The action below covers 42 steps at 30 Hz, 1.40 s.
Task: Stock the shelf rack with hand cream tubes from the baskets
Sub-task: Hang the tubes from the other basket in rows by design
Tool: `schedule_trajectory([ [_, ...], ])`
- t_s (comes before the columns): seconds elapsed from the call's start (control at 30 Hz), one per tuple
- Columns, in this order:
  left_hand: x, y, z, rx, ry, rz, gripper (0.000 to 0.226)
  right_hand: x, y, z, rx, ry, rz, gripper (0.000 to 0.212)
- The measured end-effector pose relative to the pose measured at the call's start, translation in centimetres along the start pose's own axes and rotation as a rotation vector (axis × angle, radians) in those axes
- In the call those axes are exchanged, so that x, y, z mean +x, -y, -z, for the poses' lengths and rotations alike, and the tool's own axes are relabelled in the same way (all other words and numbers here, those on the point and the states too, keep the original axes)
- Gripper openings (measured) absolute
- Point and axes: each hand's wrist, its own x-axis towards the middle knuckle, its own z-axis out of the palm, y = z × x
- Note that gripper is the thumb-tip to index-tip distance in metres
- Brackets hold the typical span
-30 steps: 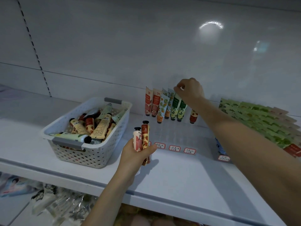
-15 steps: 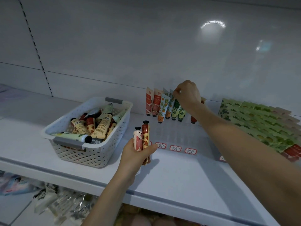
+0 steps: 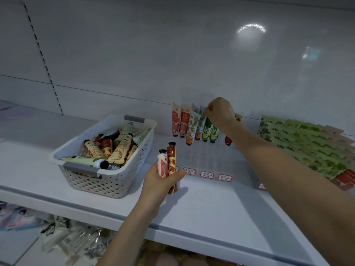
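Two tubes (image 3: 166, 164), caps up, gripped by left hand (image 3: 161, 182); right hand (image 3: 220, 113) pinches racked tube (image 3: 207, 129)

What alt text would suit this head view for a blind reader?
A person's right hand reaches the row of hand cream tubes standing at the back of a white shelf, while the left hand holds two more tubes beside a white basket of tubes.

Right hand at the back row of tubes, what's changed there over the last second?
The right hand has sunk slightly, down and left, over the green tubes, baring the crimped top of the end tube. Whether it pinches one is hidden. The left hand holds the same two tubes, and the basket is unmoved.
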Motion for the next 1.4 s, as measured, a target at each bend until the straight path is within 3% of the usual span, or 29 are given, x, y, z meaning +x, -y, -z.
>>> schedule_trajectory([
  [0.1, -0.2, 0.0, -0.1, 0.0, 0.003, 0.006, 0.02, 0.0, 0.1, 0.2, -0.027, 0.024, 0.001, 0.046],
  [0.27, -0.2, -0.4, -0.1, 0.012, 0.007, -0.007, 0.021, 0.0, 0.2, 0.8, -0.004, 0.032, 0.005, 0.032],
  [0.53, -1.2, -2.0, -0.2, -0.053, 0.078, -0.028, 0.016, -2.2, 0.2, 4.4, 0.317, -0.229, 0.072, 0.025],
  [0.67, -2.4, -3.2, -0.6, -0.069, 0.083, -0.084, 0.018, -6.5, 1.3, 6.9, 0.61, 0.032, 0.052, 0.028],
  [0.77, -3.6, -3.8, -1.3, -0.042, 0.084, -0.109, 0.02, -10.7, 2.1, 7.9, 0.615, 0.315, 0.073, 0.024],
  [0.83, -4.5, -4.1, -1.8, -0.021, 0.093, -0.128, 0.021, -12.8, 2.2, 8.0, 0.632, 0.41, 0.106, 0.022],
  [0.93, -5.7, -4.2, -2.3, -0.013, 0.104, -0.136, 0.02, -14.5, 1.5, 7.8, 0.756, 0.394, 0.069, 0.021],
  [1.1, -6.8, -3.9, -1.9, -0.16, 0.028, -0.035, 0.017, -16.3, -0.6, 7.5, 1.134, 0.32, -0.168, 0.008],
  [1.23, -6.9, -3.9, -1.8, -0.241, -0.089, -0.043, 0.013, -18.3, -1.8, 7.3, 1.276, 0.394, -0.285, 0.007],
  [1.3, -6.7, -4.0, -1.9, -0.231, -0.132, -0.085, 0.015, -19.1, -2.4, 7.1, 1.236, 0.492, -0.261, 0.015],
  [1.4, -6.4, -4.1, -2.1, 0.001, -0.141, -0.214, 0.015, -19.8, -3.4, 6.7, 0.946, 0.596, -0.096, 0.019],
])
